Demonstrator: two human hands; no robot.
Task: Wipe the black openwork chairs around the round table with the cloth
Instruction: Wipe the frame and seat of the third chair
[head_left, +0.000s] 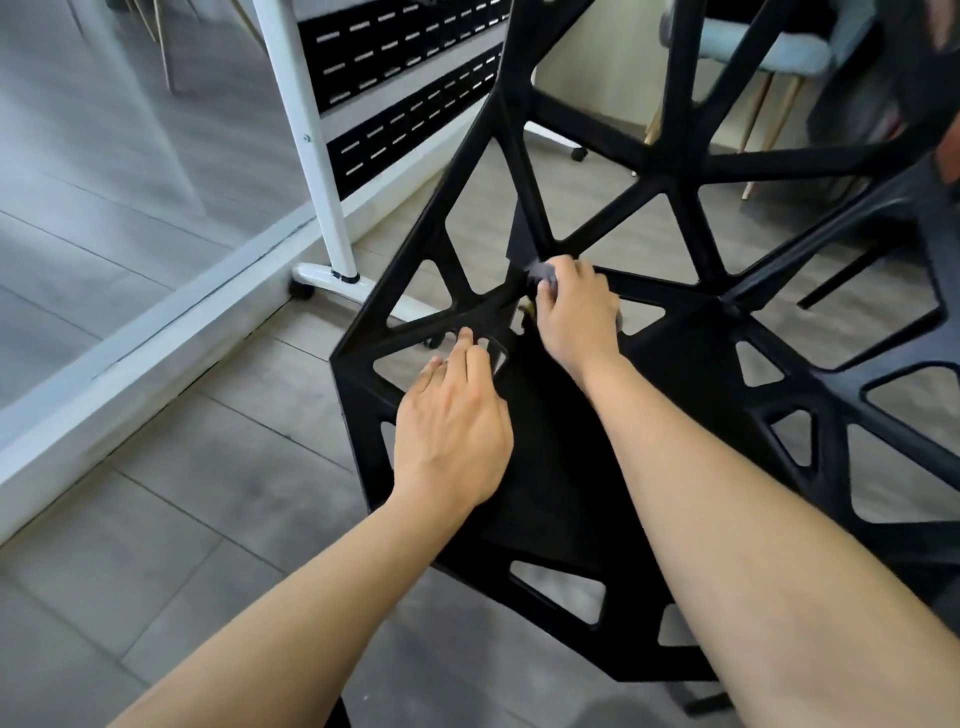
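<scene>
Right hand (574, 312), curled round a small grey crumpled cloth (543, 273), presses it on a strut junction of the black openwork plastic chair (670, 187). Left hand (452, 421), fingers fairly straight, rests on the seat edge at eight o'clock from it. Chair's long axis runs six to one o'clock, backrest away. The bunched cloth could snag in an opening.

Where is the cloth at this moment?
In the head view, the cloth is bunched in the right hand, at the junction of struts where the black chair back meets its seat.
</scene>
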